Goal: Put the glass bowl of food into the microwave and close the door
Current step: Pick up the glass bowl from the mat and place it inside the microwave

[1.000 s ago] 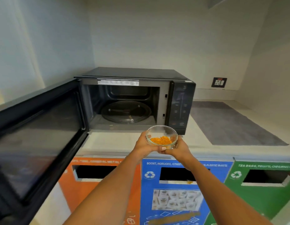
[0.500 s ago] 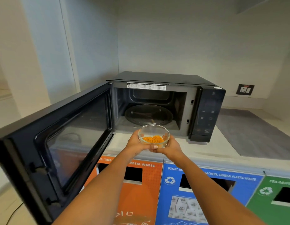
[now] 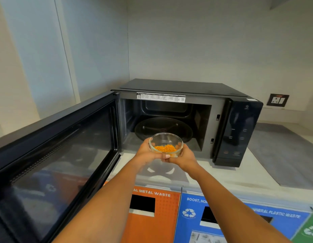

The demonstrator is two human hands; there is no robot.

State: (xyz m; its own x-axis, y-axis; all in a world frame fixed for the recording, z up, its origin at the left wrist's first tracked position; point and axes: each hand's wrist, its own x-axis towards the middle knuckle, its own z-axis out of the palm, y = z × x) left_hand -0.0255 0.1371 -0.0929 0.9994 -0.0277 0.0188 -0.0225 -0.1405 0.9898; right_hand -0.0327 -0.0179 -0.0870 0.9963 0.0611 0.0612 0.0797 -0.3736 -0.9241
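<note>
A small glass bowl (image 3: 165,142) with orange shredded food in its bottom is cupped from below by my left hand (image 3: 146,151) and my right hand (image 3: 185,156). It hovers just in front of the open cavity of a black microwave (image 3: 173,86), above the counter's front strip. Inside the cavity lies the round glass turntable (image 3: 152,127), bare. The microwave door (image 3: 52,165) is swung wide open toward me on the left, hinged at the cavity's left edge.
The control panel (image 3: 239,134) is on the microwave's right. A grey mat (image 3: 282,155) lies on the pale counter (image 3: 231,178) to the right, below a wall socket (image 3: 277,99). Orange (image 3: 159,223), blue (image 3: 231,223) and green waste-bin fronts run below the counter.
Both hands have carried the bowl forward to the mouth of the cavity. The view has drawn nearer, so the microwave and its open door fill more of the frame.
</note>
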